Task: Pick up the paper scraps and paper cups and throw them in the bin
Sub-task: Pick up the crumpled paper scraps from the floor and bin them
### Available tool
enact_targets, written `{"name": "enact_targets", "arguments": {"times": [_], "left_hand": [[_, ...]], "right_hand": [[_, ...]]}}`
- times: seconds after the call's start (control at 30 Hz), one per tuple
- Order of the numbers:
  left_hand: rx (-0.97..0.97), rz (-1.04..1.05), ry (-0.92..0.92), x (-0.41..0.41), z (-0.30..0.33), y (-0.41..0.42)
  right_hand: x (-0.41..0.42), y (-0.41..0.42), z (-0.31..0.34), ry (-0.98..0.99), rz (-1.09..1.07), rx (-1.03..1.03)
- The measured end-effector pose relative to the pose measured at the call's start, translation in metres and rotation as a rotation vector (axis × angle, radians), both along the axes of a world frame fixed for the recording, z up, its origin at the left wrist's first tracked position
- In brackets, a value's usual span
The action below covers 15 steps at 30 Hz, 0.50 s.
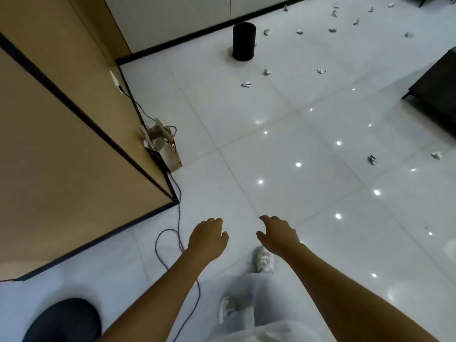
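Both hands, left hand [207, 239] and right hand [278, 234], hang empty with fingers loosely spread, seemingly readied for grabbing, while crumpled paper scraps [246, 84] lie scattered well ahead around the black bin [243, 41] by the far wall.

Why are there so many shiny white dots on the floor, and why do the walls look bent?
In the head view, the dots are ceiling lights mirrored in the glossy floor tiles; the wide-angle lens curves the wall panels; the far paper scraps by the bin look small and soft.
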<state>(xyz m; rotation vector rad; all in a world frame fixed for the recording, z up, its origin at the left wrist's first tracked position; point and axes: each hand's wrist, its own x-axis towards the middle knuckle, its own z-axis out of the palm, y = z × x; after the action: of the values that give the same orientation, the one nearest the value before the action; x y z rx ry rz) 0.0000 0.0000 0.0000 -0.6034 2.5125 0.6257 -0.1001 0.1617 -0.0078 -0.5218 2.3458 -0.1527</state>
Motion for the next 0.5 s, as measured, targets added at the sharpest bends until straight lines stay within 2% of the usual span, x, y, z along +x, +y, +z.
{"name": "enact_targets", "arguments": {"times": [0.17, 0.5], "left_hand": [[-0.006, 0.014, 0.033, -0.073, -0.01, -0.011], [-0.035, 0.055, 0.043, -0.269, 0.009, -0.033]], "right_hand": [[-0.068, -0.006, -0.008, 0.0, -0.025, -0.026], [-0.266, -0.023, 0.009, 0.042, -0.011, -0.049]]}}
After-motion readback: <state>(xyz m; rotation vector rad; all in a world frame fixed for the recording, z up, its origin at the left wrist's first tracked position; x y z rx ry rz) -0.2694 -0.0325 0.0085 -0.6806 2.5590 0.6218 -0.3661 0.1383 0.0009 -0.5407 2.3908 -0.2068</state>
